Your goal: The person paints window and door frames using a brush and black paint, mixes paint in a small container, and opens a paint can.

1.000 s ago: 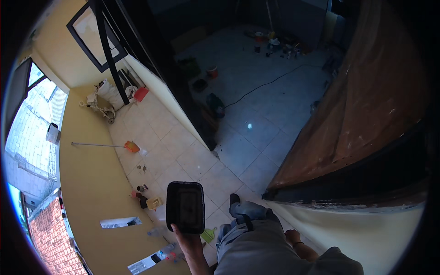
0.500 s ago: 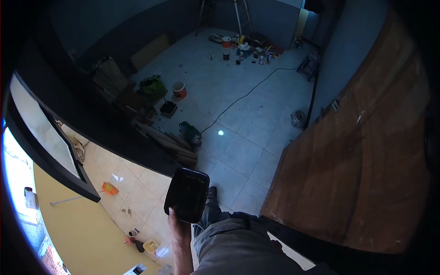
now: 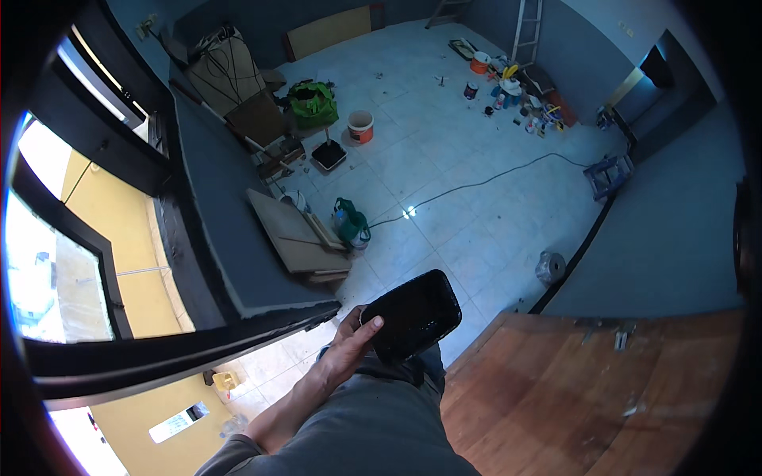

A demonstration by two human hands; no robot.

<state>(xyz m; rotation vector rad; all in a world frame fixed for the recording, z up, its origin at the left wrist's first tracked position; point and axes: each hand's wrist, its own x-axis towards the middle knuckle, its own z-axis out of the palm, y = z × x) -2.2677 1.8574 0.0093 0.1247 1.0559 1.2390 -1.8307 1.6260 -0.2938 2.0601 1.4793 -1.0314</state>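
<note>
With our left hand [image 3: 353, 346] we are clasping a black tray [image 3: 414, 311] by its edge; the tray is extending rightward from this grip. Beyond the grip, wooden boards [image 3: 292, 239] are leaning; to its right, a brown wooden panel [image 3: 579, 389] is standing. We are not managing to tell our right hand's grip.

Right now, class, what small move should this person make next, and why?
Probably bring the right hand, which is out of view, under the free end of the black tray: the left hand grips only the opposite end, and small glints on the dark inside suggest it may be wet.
</note>
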